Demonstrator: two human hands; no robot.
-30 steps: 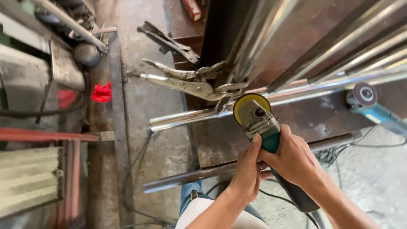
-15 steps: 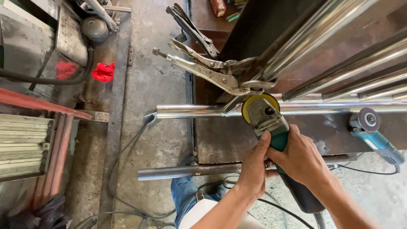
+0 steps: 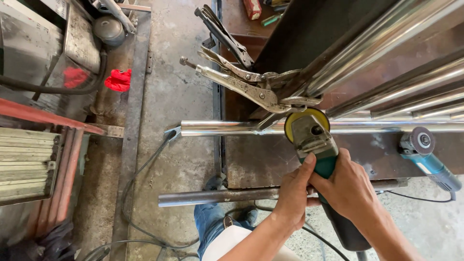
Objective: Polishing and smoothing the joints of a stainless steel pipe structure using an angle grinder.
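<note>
Since the earlier frames the view has swung left and down a little, so the red cloth and the locking pliers now sit lower in the picture, while the angle grinder keeps its place against the tube. Both hands are clenched around that grinder. The left hand wraps the green body from the near side, thumb laid up along it; the right hand grips just behind, over the black rear of the tool, which runs down towards the person's forearms. The yellow-rimmed disc sits at the grinder's head and touches the shiny horizontal steel tube, right where a slanted tube comes down to meet it. The locking pliers are clamped on that same joint just above the disc, their handles pointing up and to the left. A second pair of pliers lies behind them, also pointing up-left.

A rusty steel worktable lies under the tube. Along its near edge runs a dull grey pipe. To the right, a second grinder with a blue body rests on the table, disc facing up, well apart from the hands. More polished tubes slant across the upper right. Below the hands, the person's jeans-clad knee shows, and black cables trail over the concrete floor.
</note>
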